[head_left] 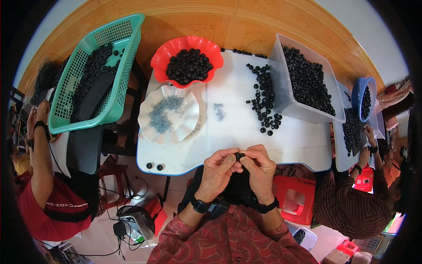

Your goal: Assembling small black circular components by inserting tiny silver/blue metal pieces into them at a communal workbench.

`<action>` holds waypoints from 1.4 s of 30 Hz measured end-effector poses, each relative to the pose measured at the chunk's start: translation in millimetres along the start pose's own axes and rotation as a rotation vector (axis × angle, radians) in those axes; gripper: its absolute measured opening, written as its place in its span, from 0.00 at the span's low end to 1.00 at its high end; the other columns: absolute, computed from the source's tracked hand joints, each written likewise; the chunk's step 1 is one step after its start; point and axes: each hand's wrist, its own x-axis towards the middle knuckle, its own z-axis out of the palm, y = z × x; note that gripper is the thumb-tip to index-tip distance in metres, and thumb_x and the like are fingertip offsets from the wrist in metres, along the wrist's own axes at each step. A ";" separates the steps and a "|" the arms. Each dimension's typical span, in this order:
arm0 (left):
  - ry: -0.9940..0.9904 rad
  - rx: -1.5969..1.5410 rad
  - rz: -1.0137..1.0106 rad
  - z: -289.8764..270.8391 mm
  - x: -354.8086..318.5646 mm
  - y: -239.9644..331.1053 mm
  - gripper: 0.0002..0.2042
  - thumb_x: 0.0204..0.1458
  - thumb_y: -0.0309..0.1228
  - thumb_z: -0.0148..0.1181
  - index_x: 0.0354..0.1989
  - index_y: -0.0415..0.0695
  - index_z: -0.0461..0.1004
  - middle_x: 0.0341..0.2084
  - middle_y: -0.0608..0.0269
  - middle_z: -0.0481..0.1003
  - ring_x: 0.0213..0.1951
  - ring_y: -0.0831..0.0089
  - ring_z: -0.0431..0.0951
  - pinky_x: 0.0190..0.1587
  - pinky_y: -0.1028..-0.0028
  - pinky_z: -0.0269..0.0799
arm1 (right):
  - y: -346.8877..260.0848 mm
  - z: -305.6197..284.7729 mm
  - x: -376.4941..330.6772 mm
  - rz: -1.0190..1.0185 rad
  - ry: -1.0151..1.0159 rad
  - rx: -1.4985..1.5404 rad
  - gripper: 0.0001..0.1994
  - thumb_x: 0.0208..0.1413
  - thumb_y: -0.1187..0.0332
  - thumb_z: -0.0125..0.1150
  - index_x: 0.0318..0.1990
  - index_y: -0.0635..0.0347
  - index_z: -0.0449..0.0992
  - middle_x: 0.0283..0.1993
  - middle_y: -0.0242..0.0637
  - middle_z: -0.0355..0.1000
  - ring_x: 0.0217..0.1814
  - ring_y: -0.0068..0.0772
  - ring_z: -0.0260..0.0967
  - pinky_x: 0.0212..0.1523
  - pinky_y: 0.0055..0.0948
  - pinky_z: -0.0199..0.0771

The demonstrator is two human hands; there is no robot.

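Observation:
Both my hands meet at the near edge of the white table (220, 145). A small round black part (238, 156) is pinched between them. My left hand (218, 170) grips it with thumb and fingertips, and my right hand (259, 169) closes on its other side; the fingers partly cover it. Ahead of my hands lies a small scatter of tiny grey-blue pieces (219, 112). More such pieces (163, 114) fill part of a white wavy-rimmed plate (191, 125). Loose black parts (264, 99) are strewn to the right.
A red wavy bowl (158, 61) and a clear bin (281, 94), both with black parts, stand at the back. Two black parts (154, 166) sit at the front left corner. A green basket (88, 125) is at left. People work on both sides; a red stool (294, 193) stands behind right.

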 end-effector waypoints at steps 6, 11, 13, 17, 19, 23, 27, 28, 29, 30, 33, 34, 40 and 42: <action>0.059 0.227 -0.017 -2.5 -2.8 6.2 0.11 0.60 0.25 0.56 0.49 0.35 0.75 0.34 0.57 0.79 0.33 0.74 0.80 0.37 0.72 0.81 | -1.1 -2.3 -0.5 -0.025 -0.019 -0.093 0.08 0.53 0.82 0.63 0.41 0.66 0.79 0.41 0.33 0.68 0.40 0.22 0.69 0.41 0.19 0.71; 0.109 0.302 0.011 8.2 -9.0 14.5 0.11 0.60 0.23 0.55 0.49 0.34 0.76 0.35 0.56 0.80 0.32 0.73 0.81 0.37 0.75 0.81 | -8.1 -0.5 0.4 -0.110 -0.061 -0.237 0.08 0.53 0.81 0.64 0.41 0.66 0.79 0.41 0.35 0.70 0.38 0.23 0.71 0.39 0.20 0.72; 0.111 0.332 0.011 9.5 -10.5 16.9 0.11 0.61 0.23 0.55 0.49 0.34 0.76 0.36 0.55 0.80 0.33 0.73 0.81 0.38 0.74 0.82 | -12.3 0.8 1.4 -0.185 -0.088 -0.345 0.08 0.53 0.81 0.64 0.40 0.66 0.79 0.39 0.35 0.70 0.35 0.24 0.72 0.35 0.21 0.74; 0.118 0.337 0.012 13.0 -12.0 21.4 0.11 0.60 0.23 0.57 0.49 0.32 0.75 0.35 0.54 0.80 0.33 0.74 0.81 0.38 0.75 0.81 | -21.5 6.3 -0.9 -0.118 -0.082 -0.349 0.07 0.52 0.81 0.64 0.39 0.65 0.78 0.38 0.36 0.70 0.33 0.25 0.73 0.32 0.23 0.75; 0.117 0.355 0.019 14.5 -11.5 21.7 0.12 0.59 0.24 0.58 0.49 0.32 0.75 0.35 0.54 0.80 0.33 0.74 0.81 0.37 0.76 0.80 | -16.2 4.6 -1.8 -0.213 -0.086 -0.430 0.06 0.52 0.81 0.64 0.38 0.65 0.78 0.37 0.37 0.70 0.32 0.27 0.74 0.31 0.24 0.76; 0.123 0.419 0.030 10.1 -9.5 18.6 0.12 0.57 0.23 0.61 0.48 0.32 0.76 0.34 0.54 0.80 0.32 0.75 0.80 0.36 0.77 0.80 | -18.0 6.6 -4.2 -0.194 -0.082 -0.464 0.06 0.52 0.82 0.63 0.38 0.66 0.77 0.37 0.38 0.69 0.31 0.29 0.74 0.31 0.24 0.76; 0.138 0.408 -0.025 12.2 -9.0 20.2 0.11 0.56 0.22 0.61 0.46 0.31 0.76 0.34 0.54 0.80 0.31 0.74 0.80 0.35 0.76 0.80 | -13.4 5.5 -7.5 -0.179 -0.084 -0.479 0.06 0.53 0.82 0.63 0.38 0.65 0.76 0.37 0.38 0.69 0.32 0.31 0.74 0.31 0.26 0.75; 0.137 0.408 -0.026 11.9 -8.6 19.9 0.11 0.56 0.22 0.61 0.46 0.31 0.76 0.34 0.54 0.80 0.31 0.74 0.80 0.35 0.76 0.80 | -12.8 5.3 -8.0 -0.162 -0.080 -0.475 0.06 0.53 0.82 0.63 0.38 0.65 0.76 0.37 0.39 0.69 0.32 0.32 0.74 0.31 0.26 0.75; 0.138 0.410 -0.030 10.9 -8.3 19.6 0.11 0.56 0.23 0.61 0.46 0.31 0.77 0.34 0.54 0.80 0.31 0.74 0.80 0.35 0.75 0.80 | -13.5 5.5 -7.9 -0.162 -0.079 -0.475 0.06 0.53 0.82 0.63 0.38 0.65 0.76 0.37 0.39 0.69 0.32 0.32 0.74 0.31 0.26 0.75; 0.139 0.411 -0.034 10.2 -8.1 19.4 0.11 0.56 0.23 0.61 0.45 0.32 0.77 0.34 0.55 0.80 0.31 0.74 0.80 0.35 0.75 0.81 | -14.8 5.8 -7.9 -0.168 -0.083 -0.490 0.06 0.53 0.81 0.63 0.38 0.65 0.76 0.38 0.39 0.69 0.32 0.32 0.74 0.31 0.26 0.75; 0.142 0.413 -0.051 9.7 -7.9 18.6 0.11 0.56 0.23 0.62 0.46 0.32 0.76 0.34 0.57 0.80 0.31 0.76 0.80 0.35 0.78 0.80 | -13.8 5.2 -8.7 -0.161 -0.084 -0.498 0.07 0.53 0.81 0.63 0.39 0.64 0.76 0.38 0.39 0.69 0.32 0.33 0.75 0.31 0.26 0.75; 0.141 0.413 -0.052 9.5 -7.8 18.3 0.11 0.56 0.23 0.62 0.46 0.32 0.76 0.34 0.57 0.80 0.31 0.76 0.80 0.35 0.78 0.80 | -13.2 4.9 -9.1 -0.147 -0.083 -0.491 0.07 0.53 0.81 0.63 0.39 0.64 0.76 0.38 0.39 0.69 0.32 0.33 0.75 0.31 0.26 0.75; 0.137 0.516 -0.028 7.7 -7.4 16.5 0.10 0.58 0.24 0.59 0.45 0.33 0.78 0.33 0.59 0.80 0.30 0.76 0.79 0.35 0.76 0.80 | -10.0 6.4 -13.2 -0.093 -0.066 -0.423 0.07 0.56 0.82 0.60 0.41 0.65 0.76 0.38 0.39 0.70 0.33 0.29 0.75 0.32 0.25 0.77; 0.107 0.542 -0.011 7.9 -6.5 18.4 0.10 0.60 0.24 0.57 0.47 0.33 0.77 0.33 0.59 0.79 0.30 0.77 0.78 0.34 0.76 0.80 | -12.5 10.1 -13.9 -0.081 -0.035 -0.345 0.08 0.56 0.82 0.59 0.42 0.66 0.76 0.39 0.39 0.70 0.34 0.28 0.75 0.32 0.25 0.77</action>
